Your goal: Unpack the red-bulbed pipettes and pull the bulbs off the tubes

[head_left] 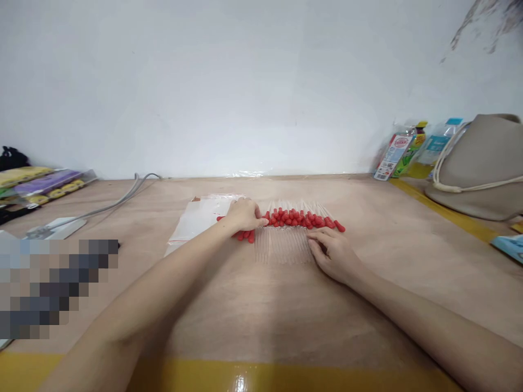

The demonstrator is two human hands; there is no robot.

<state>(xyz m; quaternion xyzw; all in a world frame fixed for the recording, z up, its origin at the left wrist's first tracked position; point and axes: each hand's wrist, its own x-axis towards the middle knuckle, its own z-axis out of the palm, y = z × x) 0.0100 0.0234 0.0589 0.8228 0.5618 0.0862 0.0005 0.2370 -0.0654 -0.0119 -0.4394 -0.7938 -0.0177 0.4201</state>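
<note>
Left hand (244, 215) cups the left end of the red-bulbed droppers (300, 219) at frame centre; whether it grips any, I cannot tell. Right hand (333, 251) lies flat and slack against their clear stems. They seem to be evening the row, which calls for gentle sideways pressure.

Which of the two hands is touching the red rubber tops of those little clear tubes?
The left hand: its fingertips rest on the red rubber bulbs. The right hand lies lower, on the thin clear tubes.
</note>
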